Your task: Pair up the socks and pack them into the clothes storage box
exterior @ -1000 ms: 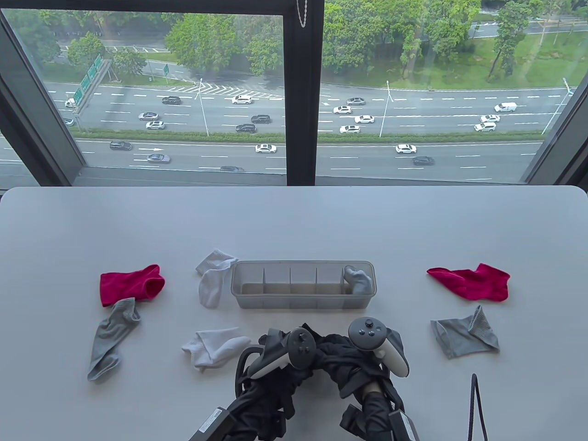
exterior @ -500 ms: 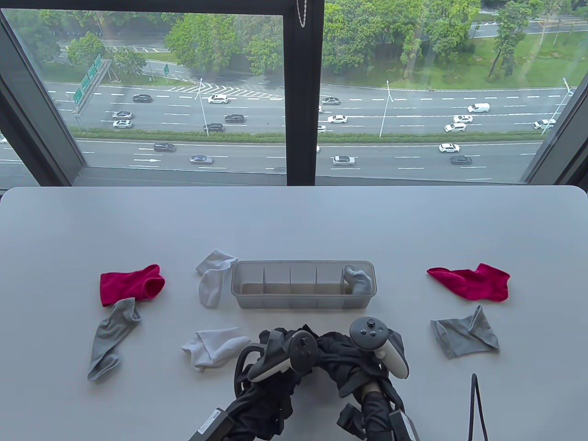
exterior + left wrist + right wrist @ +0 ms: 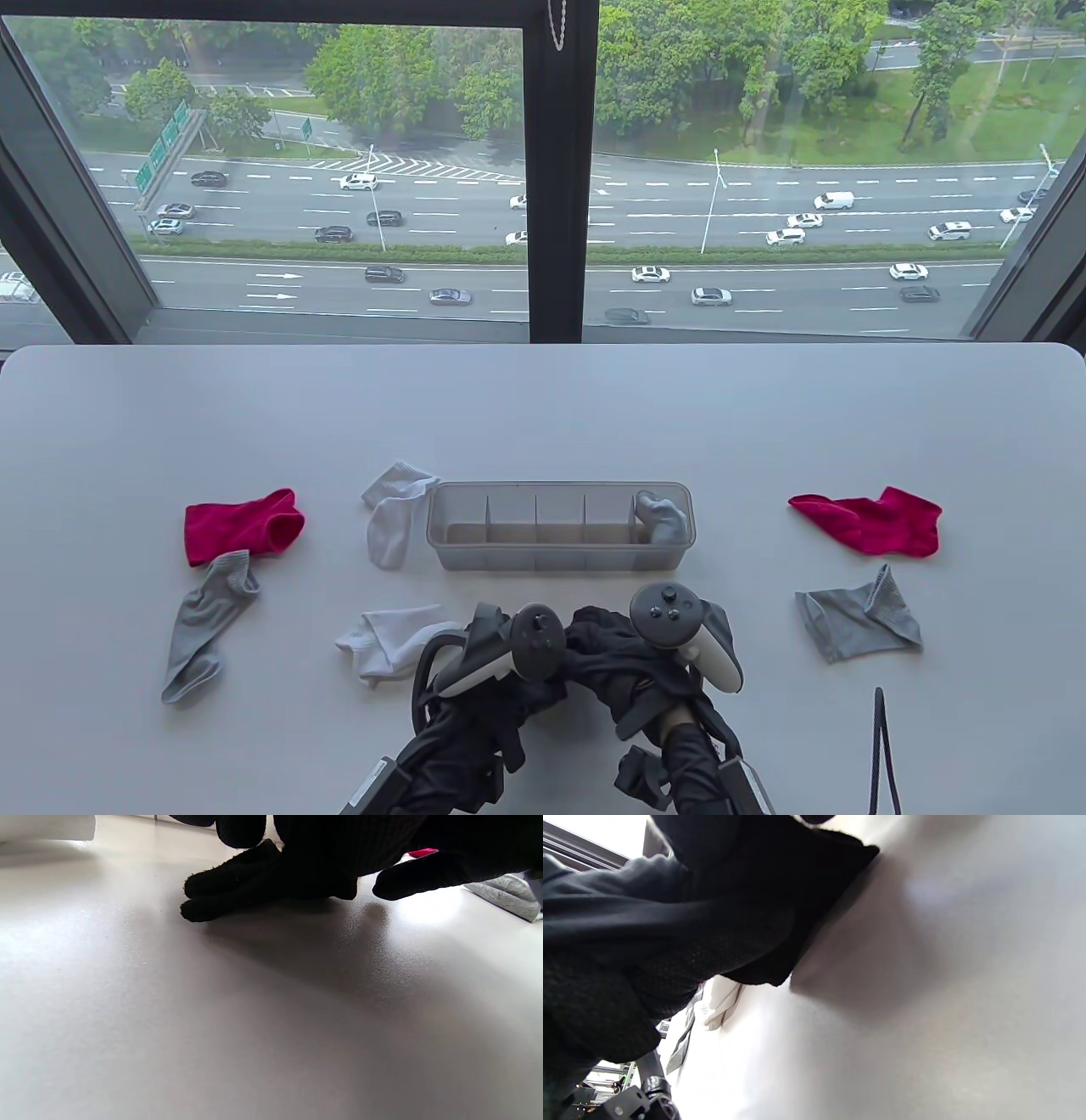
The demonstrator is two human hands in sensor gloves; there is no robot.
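Observation:
A bundle of black socks (image 3: 604, 647) lies on the white table (image 3: 543, 407) just in front of the clear divided storage box (image 3: 560, 526). My left hand (image 3: 509, 658) holds the bundle's left side and my right hand (image 3: 674, 649) its right side, with the fingers hidden under the trackers. In the left wrist view a folded black sock edge (image 3: 237, 889) rests on the table under my dark gloved fingers (image 3: 418, 878). Bunched black sock fabric (image 3: 721, 925) fills the right wrist view. A grey sock pair (image 3: 660, 516) sits in the box's rightmost compartment.
Loose socks lie around: red (image 3: 242, 526) and grey (image 3: 204, 624) at the left, two white ones (image 3: 392, 518) (image 3: 386, 641) left of the box, red (image 3: 874, 522) and grey (image 3: 861, 624) at the right. A dark cord (image 3: 878, 747) hangs at the front right.
Both hands have shifted a little to the left and slightly toward the box, carrying the black sock bundle with them. The other socks and the box have not moved.

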